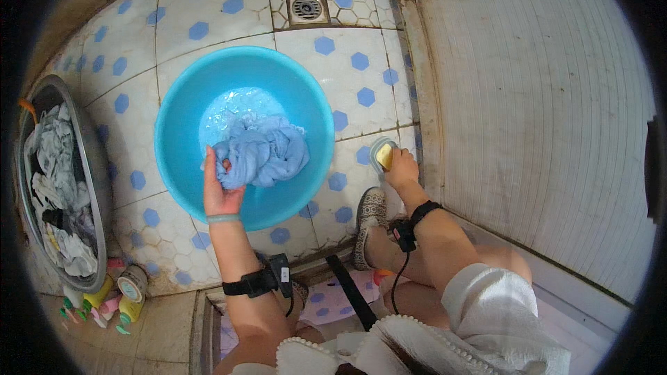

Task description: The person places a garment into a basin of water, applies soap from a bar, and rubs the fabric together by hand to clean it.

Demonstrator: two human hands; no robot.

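Note:
A large turquoise plastic basin (177,177) stands on the tiled floor, with sudsy water (245,101) in its bottom. Wet blue cloth (266,151) lies bunched in it. My left hand (224,185) holds the near left part of this cloth, thumb pointing away from me. To the right of the basin, my right hand (404,166) has its fingers on a yellow bar of soap (384,157) at an oval soap dish (376,148) on the floor. Whether the soap is lifted off the dish cannot be told.
At the left, a metal basin (94,192) holds wet white and grey clothes (57,166). Several bottles (130,308) and a round tub (132,284) stand near it. A floor drain (307,8) lies beyond the turquoise basin. A ribbed pale door panel (531,114) stands at the right.

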